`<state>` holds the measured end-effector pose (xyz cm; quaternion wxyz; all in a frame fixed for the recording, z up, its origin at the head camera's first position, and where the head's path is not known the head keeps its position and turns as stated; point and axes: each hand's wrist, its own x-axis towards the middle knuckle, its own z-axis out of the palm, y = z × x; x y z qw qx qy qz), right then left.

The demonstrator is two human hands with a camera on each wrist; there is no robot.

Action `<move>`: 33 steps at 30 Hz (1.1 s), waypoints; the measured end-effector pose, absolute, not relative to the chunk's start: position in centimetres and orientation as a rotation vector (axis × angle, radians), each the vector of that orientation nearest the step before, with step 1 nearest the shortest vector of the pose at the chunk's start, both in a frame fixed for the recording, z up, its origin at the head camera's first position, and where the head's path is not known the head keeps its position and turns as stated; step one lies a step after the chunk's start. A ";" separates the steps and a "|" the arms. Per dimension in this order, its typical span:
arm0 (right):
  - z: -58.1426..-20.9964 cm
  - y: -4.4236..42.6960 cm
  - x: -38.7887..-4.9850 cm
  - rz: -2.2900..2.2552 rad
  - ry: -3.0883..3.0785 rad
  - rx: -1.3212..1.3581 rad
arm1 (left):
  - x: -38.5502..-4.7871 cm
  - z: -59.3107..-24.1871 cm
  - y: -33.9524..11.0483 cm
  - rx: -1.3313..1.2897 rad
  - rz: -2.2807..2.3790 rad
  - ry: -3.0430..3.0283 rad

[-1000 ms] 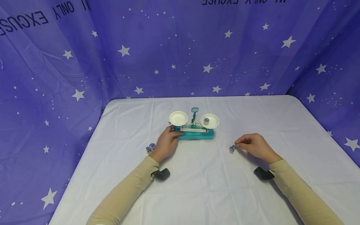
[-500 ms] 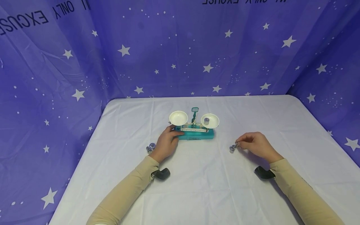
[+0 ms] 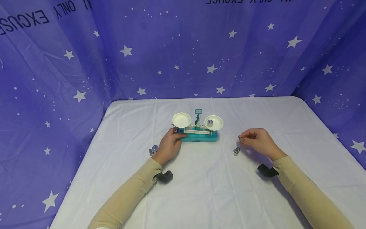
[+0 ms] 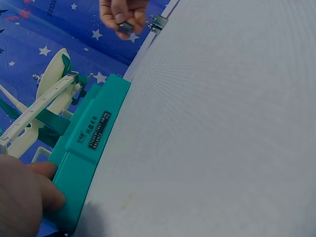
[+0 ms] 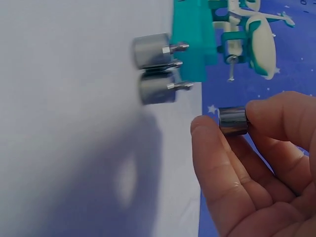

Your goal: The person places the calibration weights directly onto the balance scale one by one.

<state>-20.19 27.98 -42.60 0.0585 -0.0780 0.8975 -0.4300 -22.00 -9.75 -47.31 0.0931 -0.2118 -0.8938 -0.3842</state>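
Note:
A teal tray balance (image 3: 200,137) with two cream pans stands mid-table. My left hand (image 3: 169,146) grips the left end of its base; in the left wrist view the fingers (image 4: 52,195) press on the teal base. One metal weight (image 3: 210,122) sits in the right pan (image 3: 218,123), while the left pan (image 3: 181,120) holds nothing. To the right of the balance, my right hand (image 3: 260,142) pinches a small cylindrical metal weight (image 5: 233,121) just above the table. Several more weights (image 3: 236,151) stand close below that hand; two knobbed weights (image 5: 152,51) show large in the right wrist view.
Another small group of weights (image 3: 152,150) lies left of my left wrist, partly hidden by it. White cloth (image 3: 200,190) covers the table. A purple star-patterned curtain (image 3: 183,63) hangs behind and at the sides.
My right hand has risen slightly and moved away from the right group of weights, lifting one weight from it. My left hand and the balance stay in place.

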 end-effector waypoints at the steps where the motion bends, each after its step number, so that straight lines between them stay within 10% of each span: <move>1: -42.4 27.8 -20.3 -1.311 2.719 -0.236 | -22.0 -47.3 -9.8 -0.625 -1.142 -2.659; 33: -36.2 22.9 -23.5 -1.401 2.650 -0.284 | -21.8 -47.0 -9.8 -0.644 -1.148 -2.636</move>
